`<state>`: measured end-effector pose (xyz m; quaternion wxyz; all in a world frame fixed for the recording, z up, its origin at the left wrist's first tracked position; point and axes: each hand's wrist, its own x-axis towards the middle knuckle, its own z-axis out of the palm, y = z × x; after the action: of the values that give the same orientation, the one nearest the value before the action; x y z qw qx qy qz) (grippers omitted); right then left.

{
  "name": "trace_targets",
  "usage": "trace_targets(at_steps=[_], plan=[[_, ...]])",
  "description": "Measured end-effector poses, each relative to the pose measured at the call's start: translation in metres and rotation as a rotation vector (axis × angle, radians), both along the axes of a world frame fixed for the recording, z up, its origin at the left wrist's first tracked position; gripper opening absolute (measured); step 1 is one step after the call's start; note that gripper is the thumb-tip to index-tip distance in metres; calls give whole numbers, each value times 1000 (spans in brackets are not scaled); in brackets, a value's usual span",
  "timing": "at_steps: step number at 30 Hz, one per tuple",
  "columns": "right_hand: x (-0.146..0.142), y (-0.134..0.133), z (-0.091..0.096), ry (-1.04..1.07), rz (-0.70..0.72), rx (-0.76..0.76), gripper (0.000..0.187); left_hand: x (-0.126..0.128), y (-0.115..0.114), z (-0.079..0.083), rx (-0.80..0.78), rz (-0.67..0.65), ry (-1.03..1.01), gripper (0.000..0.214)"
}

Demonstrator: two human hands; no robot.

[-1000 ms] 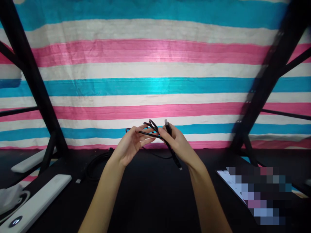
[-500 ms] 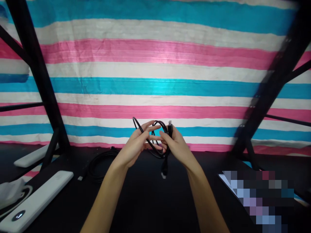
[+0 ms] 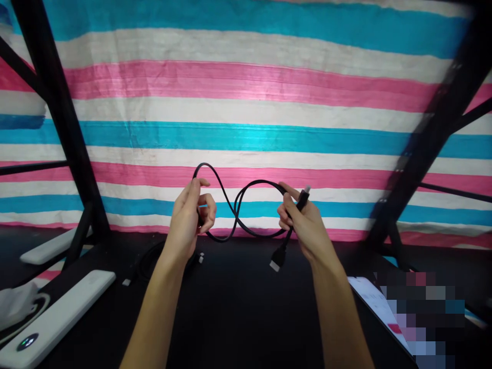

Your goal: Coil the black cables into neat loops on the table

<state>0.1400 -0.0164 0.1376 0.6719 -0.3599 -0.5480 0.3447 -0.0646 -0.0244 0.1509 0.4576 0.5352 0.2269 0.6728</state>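
A black cable (image 3: pixel 235 211) is stretched in loose loops between my two hands, above the black table. My left hand (image 3: pixel 187 212) pinches it at the left, with thumb and index finger together and the other fingers curled. At the right, my right hand (image 3: pixel 302 218) is closed around the looped cable and its ends. One plug with a light metal tip (image 3: pixel 303 199) points up beside the right thumb. A wider HDMI-like plug (image 3: pixel 278 258) hangs below that hand, its metal end downward.
A second coiled black cable (image 3: pixel 148 259) lies behind my left forearm. At the left are a white bar-shaped device (image 3: pixel 65 315) and a white adapter (image 3: pixel 19 305) with a cord. A phone (image 3: pixel 374 300), partly pixelated, lies at the right. Black frame legs (image 3: pixel 63 118) stand before striped sheeting (image 3: pixel 246 113).
My hands have moved apart, left hand leftward and right hand rightward. The bunched cable has opened into wider loops between them. The hanging plug has shifted right.
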Motion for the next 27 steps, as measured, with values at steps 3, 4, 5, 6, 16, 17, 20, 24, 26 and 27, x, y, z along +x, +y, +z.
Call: trace_targets(at_steps=[3,4,5,6,16,17,20,24,26,27], plan=[[5,4,-3,-53,-39,21,47,7,0,-3,49,6,7,22],[6,5,-3,-82,-31,24,41,10,0,-4,66,6,36,22],[7,5,-3,-109,-9,25,37,15,0,-4,80,13,77,21],[6,3,-3,-133,20,25,35,19,0,-6,90,28,125,21],[-25,-10,-6,-459,195,131,35,59,-2,-27,-1,-14,196,37],[-26,-9,-8,-472,210,89,37,58,0,-29,-45,-4,185,39],[-27,-6,-10,-524,222,47,34,50,5,-29,-153,-31,259,40],[-13,-3,-4,-561,150,67,19,32,0,-20,-91,-115,498,33],[-1,-3,-1,-511,64,22,27,22,-6,-12,3,-259,640,35],[6,-3,0,-468,29,-4,30,19,-9,-9,57,-280,643,35]])
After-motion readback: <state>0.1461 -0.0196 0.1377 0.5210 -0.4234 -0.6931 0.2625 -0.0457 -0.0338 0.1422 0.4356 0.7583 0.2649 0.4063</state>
